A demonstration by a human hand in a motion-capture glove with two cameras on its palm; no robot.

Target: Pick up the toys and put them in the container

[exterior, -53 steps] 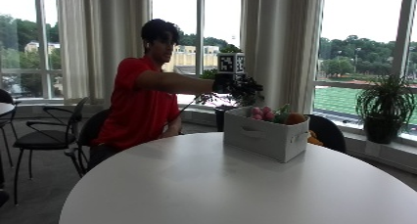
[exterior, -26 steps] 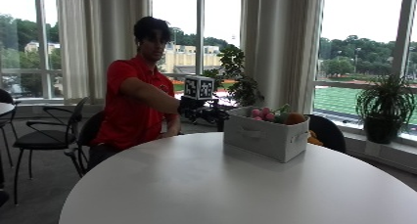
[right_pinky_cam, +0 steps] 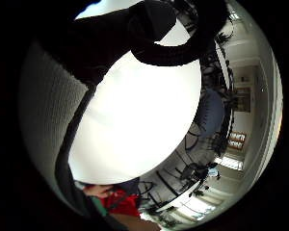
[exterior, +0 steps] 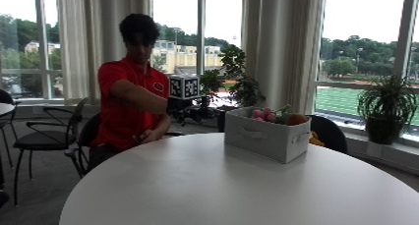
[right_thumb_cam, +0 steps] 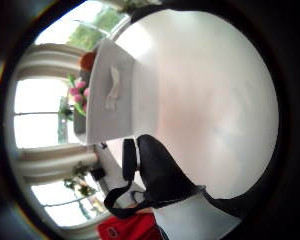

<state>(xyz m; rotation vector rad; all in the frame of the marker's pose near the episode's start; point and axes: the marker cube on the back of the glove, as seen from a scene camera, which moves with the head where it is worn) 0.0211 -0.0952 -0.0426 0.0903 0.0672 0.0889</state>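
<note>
Here the container [exterior: 268,136] sits upright with toys [exterior: 275,116] inside; whether the hands are open, I cannot tell

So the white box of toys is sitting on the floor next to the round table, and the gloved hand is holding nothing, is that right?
Not quite. The white box of toys sits on top of the round table, near its far edge, not on the floor; the outside view shows this. The rest stands: the gloved right hand holds nothing.

The container [exterior: 267,139] is set on the tabletop [exterior: 216,190] toward its far edge, with toys [exterior: 275,116] piled inside it.
</note>
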